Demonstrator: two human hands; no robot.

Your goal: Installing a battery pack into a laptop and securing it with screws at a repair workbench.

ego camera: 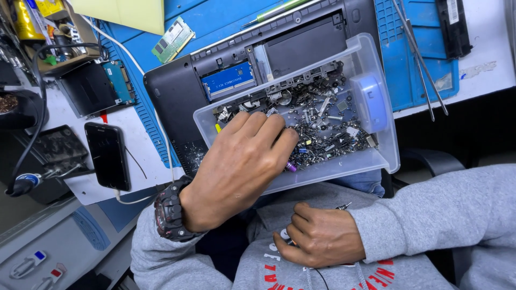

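Note:
A clear plastic tray [389,147] full of several small screws and metal parts [328,131] rests on an opened black laptop [172,88]. My left hand [236,166], with a dark watch on the wrist, reaches into the tray, fingers curled down among the screws; whether they pinch one is hidden. My right hand [320,236] lies low against my grey sweatshirt, fingers closed around a thin screwdriver [343,205] whose tip pokes out above the knuckles. A blue lid [372,102] sits in the tray's right end.
A blue work mat [226,21] lies under the laptop. A black phone [107,156] on a white cable lies left; beside it a hard drive [115,80] and a green memory stick [172,40]. Long tweezers [422,64] rest at the right, near the table edge.

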